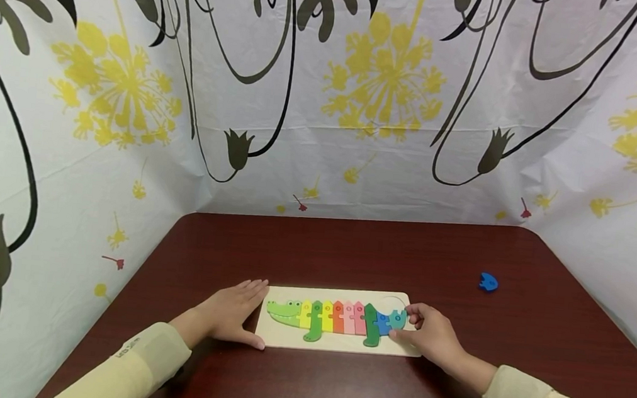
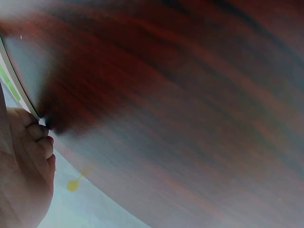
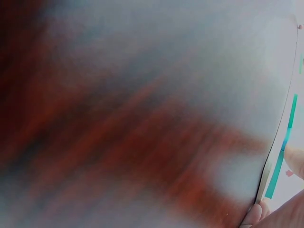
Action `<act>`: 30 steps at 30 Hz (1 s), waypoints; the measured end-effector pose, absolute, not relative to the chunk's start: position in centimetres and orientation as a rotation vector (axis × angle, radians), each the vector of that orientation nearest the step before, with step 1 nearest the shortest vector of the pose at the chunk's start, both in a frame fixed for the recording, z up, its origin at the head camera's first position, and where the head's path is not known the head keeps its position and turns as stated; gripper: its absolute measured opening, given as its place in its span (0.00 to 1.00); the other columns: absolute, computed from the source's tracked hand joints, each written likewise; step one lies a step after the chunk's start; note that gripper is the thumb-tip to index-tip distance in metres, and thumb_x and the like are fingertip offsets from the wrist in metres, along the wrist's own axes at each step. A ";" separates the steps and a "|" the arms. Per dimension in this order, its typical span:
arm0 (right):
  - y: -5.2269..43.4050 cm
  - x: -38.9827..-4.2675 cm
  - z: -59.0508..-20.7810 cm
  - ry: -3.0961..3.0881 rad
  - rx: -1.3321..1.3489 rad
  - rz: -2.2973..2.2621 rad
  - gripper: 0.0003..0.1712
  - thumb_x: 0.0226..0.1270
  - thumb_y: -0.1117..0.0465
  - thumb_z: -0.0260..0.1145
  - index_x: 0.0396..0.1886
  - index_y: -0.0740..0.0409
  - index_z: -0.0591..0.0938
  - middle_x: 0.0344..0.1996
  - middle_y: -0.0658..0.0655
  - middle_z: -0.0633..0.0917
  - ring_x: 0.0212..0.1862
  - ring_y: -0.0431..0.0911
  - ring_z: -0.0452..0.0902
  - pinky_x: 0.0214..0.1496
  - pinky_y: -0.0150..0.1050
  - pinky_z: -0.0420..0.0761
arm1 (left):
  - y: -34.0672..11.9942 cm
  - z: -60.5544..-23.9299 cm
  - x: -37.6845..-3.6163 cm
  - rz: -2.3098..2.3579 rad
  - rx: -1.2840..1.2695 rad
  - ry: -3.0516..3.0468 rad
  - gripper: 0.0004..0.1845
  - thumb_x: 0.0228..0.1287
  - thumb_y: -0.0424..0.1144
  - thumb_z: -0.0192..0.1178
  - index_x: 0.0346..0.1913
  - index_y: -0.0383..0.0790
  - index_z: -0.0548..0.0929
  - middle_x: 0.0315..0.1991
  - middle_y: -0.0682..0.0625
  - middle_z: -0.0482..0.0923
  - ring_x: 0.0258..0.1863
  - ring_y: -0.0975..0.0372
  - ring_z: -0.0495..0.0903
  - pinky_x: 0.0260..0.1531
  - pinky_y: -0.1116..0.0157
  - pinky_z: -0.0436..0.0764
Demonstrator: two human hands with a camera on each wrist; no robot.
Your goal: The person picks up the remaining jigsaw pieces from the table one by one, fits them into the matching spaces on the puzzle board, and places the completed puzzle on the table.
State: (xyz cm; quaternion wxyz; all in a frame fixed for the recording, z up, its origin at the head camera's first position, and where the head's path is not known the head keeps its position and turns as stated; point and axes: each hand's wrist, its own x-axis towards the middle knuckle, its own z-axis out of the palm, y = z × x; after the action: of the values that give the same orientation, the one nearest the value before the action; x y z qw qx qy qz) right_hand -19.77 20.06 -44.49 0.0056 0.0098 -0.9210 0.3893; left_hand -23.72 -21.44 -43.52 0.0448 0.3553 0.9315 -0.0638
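Observation:
A pale wooden puzzle board [image 1: 340,344] lies on the table, carrying a crocodile of colourful numbered pieces. Its green head [image 1: 284,312] is at the left end, with yellow, orange, pink, green and blue pieces following to the right. My left hand [image 1: 231,313] rests against the board's left edge, fingers extended and thumb at the near corner. At the right end, my right hand [image 1: 434,337] pinches a light-blue puzzle piece [image 1: 397,320] between thumb and finger, beside the darker blue piece [image 1: 382,323]. In the right wrist view the thumb [image 3: 295,160] touches the row of pieces.
A loose blue puzzle piece [image 1: 489,282] lies on the dark red-brown table [image 1: 314,249], beyond the board to the right. A white cloth with printed flowers [image 1: 311,154] hangs around the table's back and sides.

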 end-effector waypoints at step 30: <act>21.1 -20.3 -43.3 -2.845 0.024 1.401 0.34 0.51 0.54 0.79 0.51 0.72 0.77 0.35 0.56 0.77 0.38 0.49 0.70 0.32 0.35 0.73 | -21.5 -43.7 -23.9 -0.201 1.091 2.854 0.65 0.49 0.83 0.43 0.75 0.31 0.55 0.75 0.39 0.51 0.74 0.52 0.51 0.70 0.57 0.54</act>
State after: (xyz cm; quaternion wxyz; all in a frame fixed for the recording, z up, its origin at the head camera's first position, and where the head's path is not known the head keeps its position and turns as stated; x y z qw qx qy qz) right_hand -20.31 21.13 -43.30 -0.0150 0.0074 -0.8970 0.4416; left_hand -23.86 -21.48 -43.75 0.0398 0.3562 0.9313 -0.0654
